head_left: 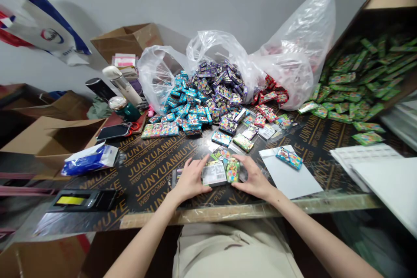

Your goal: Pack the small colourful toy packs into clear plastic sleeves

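At the front of the table, my right hand (256, 181) grips a small green printed box (233, 170) between thumb and fingers. Just left of it lies a clear plastic packet with a white printed label (214, 173). Thumb and fingers of my left hand (192, 179) close around the packet's left edge. Beyond my hands are a blue box (221, 138), a green box (243, 142) and a purple box (228, 125), lying loose. Another blue box (289, 157) rests on a white sheet (293, 182) to the right.
Heaps of blue boxes (185, 106), purple boxes (221, 82) and red boxes (270, 95) spill from plastic bags. A carton of green boxes (365, 74) stands right. A phone (114, 131), red scissors (133, 127), blue wipes pack (89, 159) and black tray (83, 200) lie left.
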A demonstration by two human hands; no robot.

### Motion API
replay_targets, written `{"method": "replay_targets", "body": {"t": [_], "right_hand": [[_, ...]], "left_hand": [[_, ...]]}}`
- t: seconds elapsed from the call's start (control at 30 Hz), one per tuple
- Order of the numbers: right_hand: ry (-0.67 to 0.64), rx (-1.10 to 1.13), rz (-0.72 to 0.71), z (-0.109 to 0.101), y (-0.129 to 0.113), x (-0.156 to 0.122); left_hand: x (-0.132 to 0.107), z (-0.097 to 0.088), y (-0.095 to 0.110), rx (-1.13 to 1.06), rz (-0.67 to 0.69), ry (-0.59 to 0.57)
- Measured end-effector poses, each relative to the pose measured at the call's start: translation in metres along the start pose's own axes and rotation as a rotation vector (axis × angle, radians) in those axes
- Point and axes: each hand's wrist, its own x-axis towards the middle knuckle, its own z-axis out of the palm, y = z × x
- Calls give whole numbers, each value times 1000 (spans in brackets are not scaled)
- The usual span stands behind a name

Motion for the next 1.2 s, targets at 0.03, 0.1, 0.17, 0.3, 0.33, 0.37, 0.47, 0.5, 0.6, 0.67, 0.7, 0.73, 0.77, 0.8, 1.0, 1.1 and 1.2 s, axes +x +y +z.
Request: {"method": "replay_targets", "body": {"t": [0.03, 0.1, 0.17, 0.3, 0.33, 0.37, 0.47, 0.5, 0.6, 0.67, 0.7, 0.73, 0.77, 0.8, 1.0, 1.1, 1.2], "right_hand": [[-37, 75, -5, 1, 2, 0], [-102, 242, -4, 1, 5, 4], [-117, 394, 35, 0, 6, 11], [264, 645, 284, 0, -13, 37], [351, 730, 353, 1, -23, 45], [398, 822, 406, 3, -34, 53], [455, 1017, 451, 7, -64, 75], [496, 1033, 451, 8, -71, 80], [588, 1013, 485, 9, -79, 88], [593, 989, 502, 8, -78, 87], [601, 979, 501, 7, -78, 86], [611, 976, 496, 6, -78, 84], [618, 983, 491, 4, -78, 82], [619, 1005, 493, 2, -79, 80], [472, 1239, 612, -19, -73, 76], [376, 1230, 637, -28, -60, 70], [329, 1057, 576, -34, -46, 60]], "left_hand": [[-1, 1, 1, -26, 11, 7], [-2, 0, 5, -89, 30, 24], [0, -4, 11, -145, 13, 67], [14, -11, 27, -302, -161, 337], [19, -11, 32, -358, -210, 420], [24, -9, 38, -423, -248, 488], [38, 3, 57, -717, -282, 589], [41, 8, 64, -847, -286, 607], [44, 24, 83, -1258, -385, 700], [44, 28, 92, -1495, -473, 729], [44, 27, 95, -1592, -500, 721], [44, 24, 96, -1672, -515, 705], [45, 20, 97, -1736, -523, 685], [46, 14, 95, -1787, -529, 662], [57, -20, 79, -1957, -543, 122], [60, -24, 79, -1806, -477, 83], [58, -24, 85, -1355, -355, 452]]}}
